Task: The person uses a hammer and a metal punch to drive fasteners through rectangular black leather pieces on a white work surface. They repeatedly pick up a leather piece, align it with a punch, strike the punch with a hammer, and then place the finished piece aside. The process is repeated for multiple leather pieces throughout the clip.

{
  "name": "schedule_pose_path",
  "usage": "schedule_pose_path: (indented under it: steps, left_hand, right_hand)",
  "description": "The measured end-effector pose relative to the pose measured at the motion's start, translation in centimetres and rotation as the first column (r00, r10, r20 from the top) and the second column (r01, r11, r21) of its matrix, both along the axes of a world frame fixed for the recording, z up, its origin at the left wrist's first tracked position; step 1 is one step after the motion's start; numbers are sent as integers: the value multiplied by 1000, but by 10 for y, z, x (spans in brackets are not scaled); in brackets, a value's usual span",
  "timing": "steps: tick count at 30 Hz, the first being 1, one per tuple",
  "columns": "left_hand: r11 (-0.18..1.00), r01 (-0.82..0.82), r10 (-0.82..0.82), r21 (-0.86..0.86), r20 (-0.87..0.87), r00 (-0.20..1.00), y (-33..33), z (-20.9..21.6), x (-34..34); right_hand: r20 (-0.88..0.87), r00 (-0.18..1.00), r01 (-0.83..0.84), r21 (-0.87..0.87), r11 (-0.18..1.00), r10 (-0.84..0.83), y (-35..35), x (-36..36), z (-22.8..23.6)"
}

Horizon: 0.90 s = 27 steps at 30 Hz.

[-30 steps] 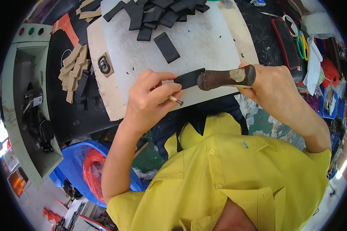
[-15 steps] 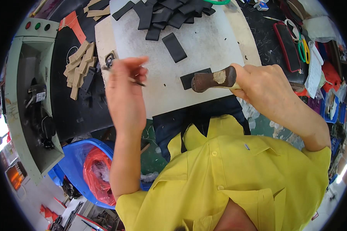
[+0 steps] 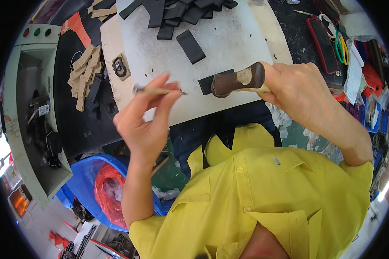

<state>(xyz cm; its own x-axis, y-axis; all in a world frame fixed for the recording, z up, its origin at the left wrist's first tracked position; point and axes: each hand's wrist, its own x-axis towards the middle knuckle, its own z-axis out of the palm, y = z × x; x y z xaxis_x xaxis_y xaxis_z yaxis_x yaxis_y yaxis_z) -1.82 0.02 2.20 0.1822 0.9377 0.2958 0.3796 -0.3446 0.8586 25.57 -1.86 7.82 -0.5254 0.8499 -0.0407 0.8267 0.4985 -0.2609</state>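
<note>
My right hand [image 3: 296,88] is closed round a hammer handle. The worn brown hammer head [image 3: 227,84] hangs over a flat black strip [image 3: 206,85] near the board's front edge and hides part of it. My left hand [image 3: 142,118] pinches a slim, punch-like metal rod [image 3: 157,91] between thumb and fingers. The rod lies roughly level above the white board [image 3: 147,56], its narrow end toward the hammer, apart from the strip. Farther off lies a single black strip [image 3: 190,46], just in front of a loose pile of black strips [image 3: 179,15].
On the left are a small black ring-shaped thing [image 3: 119,67] on a beige block, stacked tan strips [image 3: 84,80] and a grey-green metal box [image 3: 36,116]. A blue tub [image 3: 84,172] with a red bag stands below. A phone [image 3: 322,45] and scissors [image 3: 344,52] lie at right.
My left hand has moved right with the rod, from beside the black ring-shaped thing toward the strip. The hammer stays over the strip. The view has shifted slightly.
</note>
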Motion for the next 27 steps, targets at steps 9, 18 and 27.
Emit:
schedule_pose_path:
  steps: [9,18,27]
  left_hand:
    - [975,157,-143,-160,93,985,6,-4,30]
    - [984,167,-168,-68,-6,986,6,-9,30]
    - [986,168,-166,19,-77,983,6,-16,27]
  right_hand:
    - [0,1000,7,10,1000,-7,0,1,-2]
    - [-23,999,26,23,999,-25,-1,3,-5]
    - [-11,1000,7,22,1000,-7,0,4,-6]
